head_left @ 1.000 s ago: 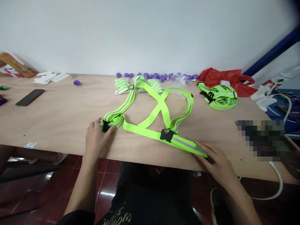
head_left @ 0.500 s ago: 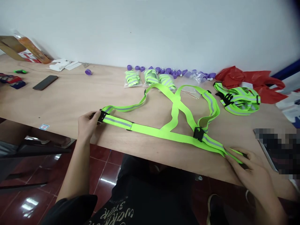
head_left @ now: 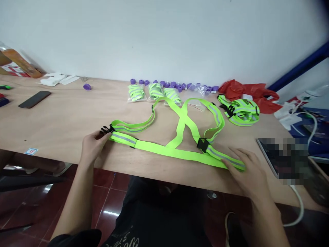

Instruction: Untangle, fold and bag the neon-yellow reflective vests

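A neon-green reflective harness vest (head_left: 183, 118) with grey stripes lies spread on the table, its straps crossing in the middle. At its left end, my left hand (head_left: 94, 145) pinches the waist strap beside a black prong buckle (head_left: 107, 129); the fingertips are partly hidden. My right hand (head_left: 248, 171) is over the folded right end of the waist strap, fingers stretched and apart, thumb touching the band. Left of that hand, a black buckle (head_left: 203, 145) sits on the strap.
Bagged green straps (head_left: 136, 92) and purple caps (head_left: 173, 84) line the wall. A bundled harness (head_left: 243, 111) lies before a red plastic bag (head_left: 257, 96). At right is a phone-like device (head_left: 280, 157) with a white cable (head_left: 299, 206); a dark phone (head_left: 34, 99) lies left.
My right hand has shifted left and its fingers have spread, baring the folded strap end. My left hand still pinches its end, where the buckle prongs now show. The view has turned right.
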Tool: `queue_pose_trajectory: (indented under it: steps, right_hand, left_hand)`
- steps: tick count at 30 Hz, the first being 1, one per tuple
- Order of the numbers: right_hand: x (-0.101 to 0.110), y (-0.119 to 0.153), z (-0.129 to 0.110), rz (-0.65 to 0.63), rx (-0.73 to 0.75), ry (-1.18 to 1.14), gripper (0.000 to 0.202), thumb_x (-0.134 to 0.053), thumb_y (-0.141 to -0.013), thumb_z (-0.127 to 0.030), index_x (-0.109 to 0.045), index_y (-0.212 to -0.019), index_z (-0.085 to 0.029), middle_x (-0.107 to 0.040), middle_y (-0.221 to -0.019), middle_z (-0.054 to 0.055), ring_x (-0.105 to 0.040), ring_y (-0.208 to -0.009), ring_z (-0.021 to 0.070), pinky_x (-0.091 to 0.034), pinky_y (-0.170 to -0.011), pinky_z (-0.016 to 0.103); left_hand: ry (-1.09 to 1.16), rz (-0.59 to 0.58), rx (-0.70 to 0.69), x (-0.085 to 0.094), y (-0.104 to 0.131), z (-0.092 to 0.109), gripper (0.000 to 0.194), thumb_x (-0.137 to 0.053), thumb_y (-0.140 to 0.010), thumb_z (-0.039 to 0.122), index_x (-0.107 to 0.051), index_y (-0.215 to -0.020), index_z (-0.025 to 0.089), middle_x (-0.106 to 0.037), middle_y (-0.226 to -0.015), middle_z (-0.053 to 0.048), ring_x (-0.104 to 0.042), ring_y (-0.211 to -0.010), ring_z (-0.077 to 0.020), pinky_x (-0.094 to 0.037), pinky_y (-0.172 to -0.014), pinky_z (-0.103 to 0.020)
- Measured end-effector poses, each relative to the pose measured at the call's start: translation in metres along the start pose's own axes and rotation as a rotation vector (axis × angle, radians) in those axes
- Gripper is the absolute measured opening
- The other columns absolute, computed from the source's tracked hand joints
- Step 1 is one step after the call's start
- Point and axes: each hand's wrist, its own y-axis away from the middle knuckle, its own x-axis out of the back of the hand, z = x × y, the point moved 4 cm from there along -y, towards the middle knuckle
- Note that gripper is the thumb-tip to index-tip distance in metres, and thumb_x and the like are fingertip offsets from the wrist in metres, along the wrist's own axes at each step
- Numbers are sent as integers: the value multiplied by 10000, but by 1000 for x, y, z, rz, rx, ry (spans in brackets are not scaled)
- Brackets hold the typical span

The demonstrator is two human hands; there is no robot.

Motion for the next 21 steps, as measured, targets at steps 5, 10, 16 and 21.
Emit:
queue_pose_trajectory:
  steps: [5, 10, 16, 21]
  right_hand:
    - [-30, -27, -26, -179, 60, -25, 561, -542, -931, -486, -529, -1428, -225, -642, -1207, 153, -596, -1113, 361, -518, -913, 514]
    - [-44, -35, -28, -268, 121, -63, 554, -572, -933, -447, -506, -1453, -268, -662, -1260, 107, -602, -1130, 339, -509, -934, 494]
    - [-45, -32, -29, -269, 113, -68, 525, -580, -932, -465, -564, -1416, -259, -680, -1120, 119, -632, -1026, 324, -536, -868, 479]
    - [-42, -32, -31, -223, 108, -132, 540, -587, -937, -456, -534, -1442, -274, -690, -1203, 109, -630, -1089, 326, -526, -916, 494]
  left_hand:
    - [-293, 67, -132, -9, -4, 3, 220, -698, -725, 442, -685, -718, 222, -721, -807, -96, -662, -845, -354, -479, -721, -380]
    - [-169, 133, -129, -12, 2, 8, 273, -601, -833, 438, -726, -900, 205, -755, -989, -106, -680, -1006, -339, -515, -870, -403]
    - [698, 156, 122, -29, 7, 15, 312, -730, -787, 359, -694, -1051, 197, -754, -987, -39, -697, -991, -228, -560, -867, -313]
    - [938, 5, 233, -43, 5, 23, 311, -725, -790, 369, -685, -1041, 190, -750, -958, -58, -704, -934, -232, -590, -824, -338]
